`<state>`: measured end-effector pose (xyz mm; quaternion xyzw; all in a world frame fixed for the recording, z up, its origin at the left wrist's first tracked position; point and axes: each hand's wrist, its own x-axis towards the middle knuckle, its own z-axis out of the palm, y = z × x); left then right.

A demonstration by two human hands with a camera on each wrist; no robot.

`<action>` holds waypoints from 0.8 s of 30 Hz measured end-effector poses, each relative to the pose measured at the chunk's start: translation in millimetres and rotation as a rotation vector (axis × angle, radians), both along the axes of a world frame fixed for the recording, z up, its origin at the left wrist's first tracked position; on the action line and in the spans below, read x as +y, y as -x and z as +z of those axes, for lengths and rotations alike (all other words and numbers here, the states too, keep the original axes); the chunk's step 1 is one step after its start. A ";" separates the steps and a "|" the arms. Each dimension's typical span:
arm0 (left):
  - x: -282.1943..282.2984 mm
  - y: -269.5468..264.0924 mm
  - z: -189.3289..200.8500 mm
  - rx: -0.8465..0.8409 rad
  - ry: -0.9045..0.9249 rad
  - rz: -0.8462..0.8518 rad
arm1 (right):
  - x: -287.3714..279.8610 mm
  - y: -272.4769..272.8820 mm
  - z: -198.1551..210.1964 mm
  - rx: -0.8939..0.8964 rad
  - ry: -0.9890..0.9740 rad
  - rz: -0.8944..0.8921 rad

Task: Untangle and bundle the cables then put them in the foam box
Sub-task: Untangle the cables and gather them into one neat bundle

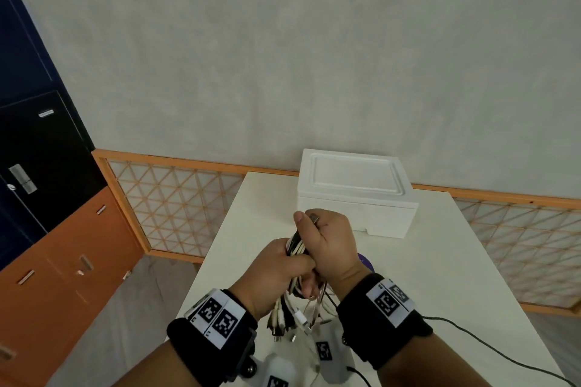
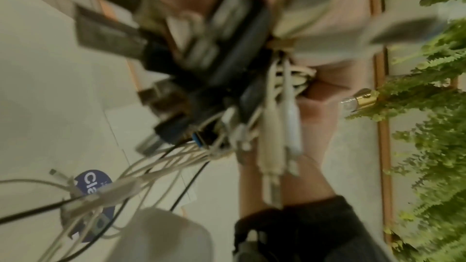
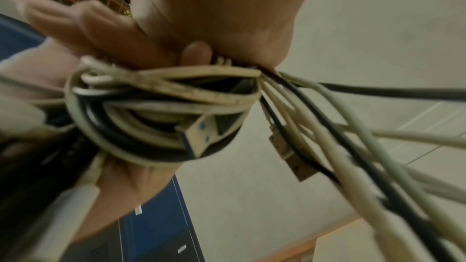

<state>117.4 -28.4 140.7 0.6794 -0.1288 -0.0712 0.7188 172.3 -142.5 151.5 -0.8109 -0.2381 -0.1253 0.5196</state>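
Observation:
Above the white table [image 1: 440, 261], both hands hold one bundle of white and black cables [image 1: 297, 247]. My left hand [image 1: 283, 264] grips the bundle around its middle. My right hand [image 1: 327, 239] is curled round its upper part, with a plug end sticking out by the thumb. Loose ends with plugs [image 1: 292, 314] hang below the hands. The right wrist view shows the coiled loops [image 3: 161, 111] and a blue-tipped USB plug [image 3: 199, 132]. In the blurred left wrist view, several plugs [image 2: 176, 67] fan out. The white foam box [image 1: 355, 192] stands behind the hands with its lid on.
A dark blue round sticker [image 1: 366, 261] lies on the table under my right hand. White tagged devices [image 1: 327, 352] sit at the near edge. A black wire [image 1: 471, 336] trails right from my wrist. A lattice screen [image 1: 176, 204] and cabinets [image 1: 63, 261] stand to the left.

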 end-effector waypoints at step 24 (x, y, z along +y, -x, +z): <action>8.5 -13.8 -2.2 -0.102 0.105 0.247 | 9.7 -6.6 -0.4 0.284 -0.418 0.125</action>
